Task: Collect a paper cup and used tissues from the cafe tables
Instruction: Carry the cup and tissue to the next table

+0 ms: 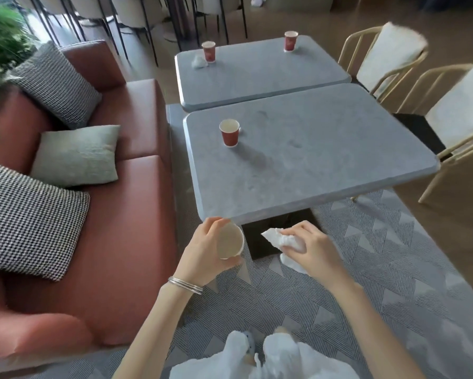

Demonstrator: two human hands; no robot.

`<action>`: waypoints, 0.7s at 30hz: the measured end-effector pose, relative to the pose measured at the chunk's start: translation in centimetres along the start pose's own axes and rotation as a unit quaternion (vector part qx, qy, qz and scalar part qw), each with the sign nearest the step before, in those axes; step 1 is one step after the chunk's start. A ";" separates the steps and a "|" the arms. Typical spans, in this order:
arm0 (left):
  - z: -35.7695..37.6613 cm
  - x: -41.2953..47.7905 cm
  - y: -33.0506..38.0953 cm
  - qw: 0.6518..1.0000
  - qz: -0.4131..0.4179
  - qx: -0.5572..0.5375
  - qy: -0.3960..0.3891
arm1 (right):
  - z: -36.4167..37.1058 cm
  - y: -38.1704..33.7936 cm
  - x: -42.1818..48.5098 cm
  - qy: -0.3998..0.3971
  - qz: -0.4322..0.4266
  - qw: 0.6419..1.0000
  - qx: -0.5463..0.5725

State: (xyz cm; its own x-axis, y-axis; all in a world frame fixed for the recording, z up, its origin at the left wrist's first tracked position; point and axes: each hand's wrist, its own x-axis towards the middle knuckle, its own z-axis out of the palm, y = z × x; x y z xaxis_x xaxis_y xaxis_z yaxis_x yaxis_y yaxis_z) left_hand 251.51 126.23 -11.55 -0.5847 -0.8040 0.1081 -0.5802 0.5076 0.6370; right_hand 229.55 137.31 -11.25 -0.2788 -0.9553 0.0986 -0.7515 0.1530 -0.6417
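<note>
Fingers (216,223) of the left hand (202,248) curl round a paper cup (229,243) just off the near counter (311,165); the right hand (316,250) pinches crumpled tissues (280,237) beside it; both look collected. Seemingly left: a red cup (229,132) there; on the far counter (257,75), a second cup (208,51) beside a tissue wad (199,62), and a third cup (290,41); four cups in all.

My table (325,165) lies at 12 o'clock, cup (229,132) on it; second table (257,69) behind; sofa (126,214) at 9; chairs (388,53) at 2.
</note>
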 end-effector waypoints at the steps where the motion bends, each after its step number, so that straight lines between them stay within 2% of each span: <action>1: 0.0 0.7 -0.3 1.000 -0.003 0.000 -0.002 | 0.1 0.2 1.0 -0.004 0.003 1.000 0.000; 6: 1.0 4.3 -2.2 1.000 -0.022 -0.007 -0.010 | 0.9 2.2 5.8 -0.032 0.017 0.999 0.008; 10: 1.9 8.3 -3.2 0.999 -0.044 -0.008 0.001 | 1.0 4.8 10.9 -0.084 0.013 0.996 0.002; 21: 2.3 24.9 -2.9 0.990 -0.087 0.014 0.109 | -1.2 10.1 28.9 -0.148 -0.030 0.989 0.003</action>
State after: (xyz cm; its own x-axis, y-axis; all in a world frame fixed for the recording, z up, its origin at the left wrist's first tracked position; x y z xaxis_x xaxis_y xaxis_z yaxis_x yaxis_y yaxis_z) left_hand 237.31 105.41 -12.52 -0.3403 -0.9262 0.1623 -0.6790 0.3614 0.6390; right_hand 213.19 111.50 -14.01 -0.0462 -0.9950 -0.0886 -0.7579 0.0927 -0.6457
